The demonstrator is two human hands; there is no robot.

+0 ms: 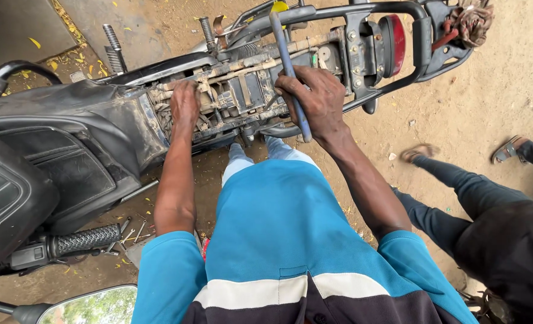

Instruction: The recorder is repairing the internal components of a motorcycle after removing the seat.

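Note:
A motorcycle [68,138] with its seat removed stands before me, its dusty open frame [242,90] exposed. My left hand [185,103] reaches down into the frame's left part, fingers curled among dirty parts; whether it grips anything is hidden. My right hand [315,99] is closed around a long blue-grey metal bar [288,60] that slants from the frame's upper rail down past my wrist. The red tail light [393,43] and black rear carrier rack [422,42] are at the right end.
Another person sits at the right, with dark trousers [476,198] and sandalled feet [419,152] on the sandy ground. Loose tools [128,231] lie on the ground under the bike. A handlebar grip [83,240] and mirror [92,306] are at lower left.

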